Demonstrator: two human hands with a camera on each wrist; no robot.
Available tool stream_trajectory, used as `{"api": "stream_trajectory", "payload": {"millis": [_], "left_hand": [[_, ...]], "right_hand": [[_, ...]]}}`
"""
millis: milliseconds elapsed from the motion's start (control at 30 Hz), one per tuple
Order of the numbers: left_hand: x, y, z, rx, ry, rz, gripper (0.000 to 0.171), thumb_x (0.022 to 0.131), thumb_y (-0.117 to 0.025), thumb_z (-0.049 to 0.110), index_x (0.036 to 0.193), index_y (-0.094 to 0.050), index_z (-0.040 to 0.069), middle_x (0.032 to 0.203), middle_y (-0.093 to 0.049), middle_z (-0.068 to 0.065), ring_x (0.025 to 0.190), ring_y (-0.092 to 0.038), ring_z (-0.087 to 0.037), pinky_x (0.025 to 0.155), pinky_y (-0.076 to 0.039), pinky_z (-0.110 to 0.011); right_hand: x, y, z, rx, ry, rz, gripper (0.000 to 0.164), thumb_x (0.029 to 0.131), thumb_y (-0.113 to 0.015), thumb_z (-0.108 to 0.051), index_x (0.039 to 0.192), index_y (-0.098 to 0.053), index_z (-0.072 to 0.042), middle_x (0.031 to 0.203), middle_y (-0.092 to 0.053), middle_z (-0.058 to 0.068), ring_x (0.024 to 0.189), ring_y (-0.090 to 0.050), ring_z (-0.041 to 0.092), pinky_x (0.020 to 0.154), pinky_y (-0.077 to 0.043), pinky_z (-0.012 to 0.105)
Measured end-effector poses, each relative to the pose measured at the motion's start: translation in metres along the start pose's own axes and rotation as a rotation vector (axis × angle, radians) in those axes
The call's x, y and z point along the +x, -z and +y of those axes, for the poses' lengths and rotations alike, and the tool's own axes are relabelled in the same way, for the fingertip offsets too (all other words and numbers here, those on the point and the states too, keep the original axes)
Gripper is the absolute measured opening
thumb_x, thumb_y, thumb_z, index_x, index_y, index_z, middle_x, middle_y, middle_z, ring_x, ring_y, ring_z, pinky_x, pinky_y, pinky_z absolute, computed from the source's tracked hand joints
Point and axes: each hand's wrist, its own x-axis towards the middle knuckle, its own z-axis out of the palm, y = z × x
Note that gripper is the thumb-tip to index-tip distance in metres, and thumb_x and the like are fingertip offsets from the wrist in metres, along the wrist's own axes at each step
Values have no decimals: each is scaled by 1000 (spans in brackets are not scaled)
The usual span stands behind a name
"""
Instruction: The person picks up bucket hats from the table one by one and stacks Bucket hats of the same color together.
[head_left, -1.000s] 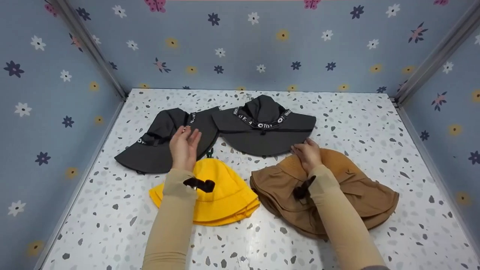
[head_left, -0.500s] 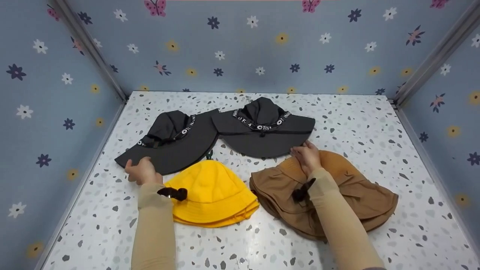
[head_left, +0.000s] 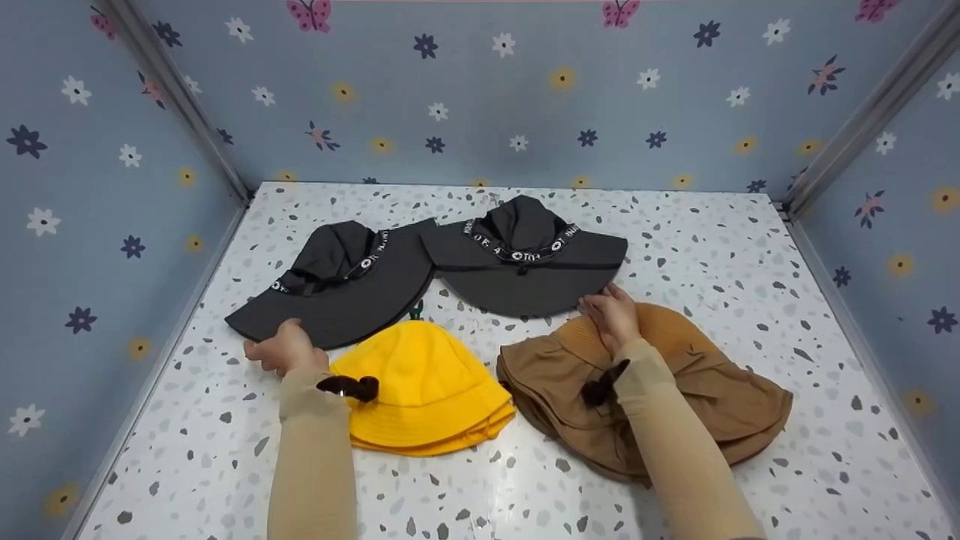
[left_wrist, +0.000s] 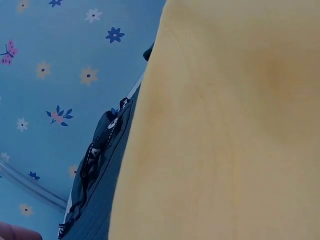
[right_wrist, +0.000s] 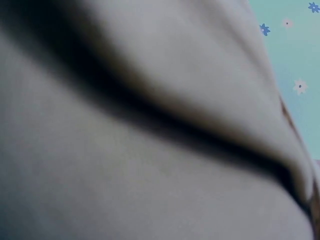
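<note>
In the head view two dark grey bucket hats with lettered bands lie side by side, their brims meeting. My left hand (head_left: 283,349) is at the front edge of the left grey hat (head_left: 337,300), thumb and fingers spread apart. My right hand (head_left: 613,319) pinches the lower right brim edge of the right grey hat (head_left: 525,289). A yellow bucket hat (head_left: 427,375) lies between my forearms, in front of the grey ones. Under my right wrist is a pile of brown hats (head_left: 720,390). Sleeve cloth fills most of both wrist views; a lettered hat band (left_wrist: 95,152) shows in the left one.
The hats lie on a white speckled tabletop (head_left: 847,465). Blue flowered panels (head_left: 480,97) stand at the back and both sides, with metal strips (head_left: 187,97) at the corners. Dark straps (head_left: 352,387) are around the wrists.
My left hand has moved from over the left grey hat's brim down and left to its front edge. The right hand stays at the right grey hat's brim; the hats look unmoved.
</note>
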Motion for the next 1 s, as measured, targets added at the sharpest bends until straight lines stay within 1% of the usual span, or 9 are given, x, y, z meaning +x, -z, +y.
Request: {"api": "stream_trajectory", "payload": {"millis": [300,567,633,700,800,833,867,933,1000], "left_hand": [[-6,3,5,-83,28,-48,82,101,-50,15,156,6,39,165,5,12,151,-14,-9,118,-29,-23],[0,2,9,-268,52,-77,80,97,-52,1,158,-6,27,163,-18,8,146,-28,-7,112,-36,-19],[4,1,9,-292,52,-85,75,96,-53,-4,155,-16,21,157,-28,6,119,-50,-8,96,-44,-17],[8,-1,8,-287,48,-88,71,94,-55,-8,153,-23,16,153,-34,3,85,-44,-8,78,-40,-18],[9,-4,7,-235,24,-100,74,92,-55,-11,155,-25,15,156,-33,-1,87,-47,-9,79,-41,-17],[8,-5,6,-221,13,-106,77,92,-55,-12,156,-24,16,159,-30,2,104,-53,-8,88,-44,-16],[6,-5,6,-206,3,-114,81,91,-55,-13,157,-21,19,162,-25,5,124,-50,-8,98,-44,-16],[2,-7,6,-194,-25,-145,87,90,-55,-14,158,-17,25,164,-17,8,147,-28,-7,111,-37,-19],[-3,-9,5,-179,-50,-190,90,90,-55,-15,156,-16,32,165,-15,7,147,-29,-11,112,-38,-23]], "right_hand": [[1,0,1,17,12,-7,73,95,-44,11,158,-9,-2,164,-22,13,140,-41,30,113,-40,34],[2,1,1,24,9,1,72,96,-44,11,158,-11,-2,163,-24,12,131,-50,26,110,-44,31],[2,1,0,26,4,0,73,96,-44,11,158,-9,-3,164,-20,11,128,-51,26,111,-43,32],[1,1,0,34,1,-2,74,96,-43,11,158,-6,-3,165,-16,11,128,-50,27,113,-41,35],[1,2,0,37,-1,-6,76,96,-42,11,158,-2,-4,167,-10,11,129,-49,29,115,-39,37],[0,2,0,38,2,-8,76,96,-43,11,158,-2,-3,166,-11,11,128,-50,29,115,-39,37],[1,2,0,36,4,-11,75,96,-43,11,158,-3,-3,166,-13,11,126,-52,28,115,-39,37],[1,1,0,29,8,-15,74,96,-43,10,158,-4,-3,165,-16,12,119,-56,24,114,-40,37],[1,1,0,25,10,-14,74,96,-44,10,158,-6,-2,165,-18,13,113,-59,20,112,-42,36]]}}
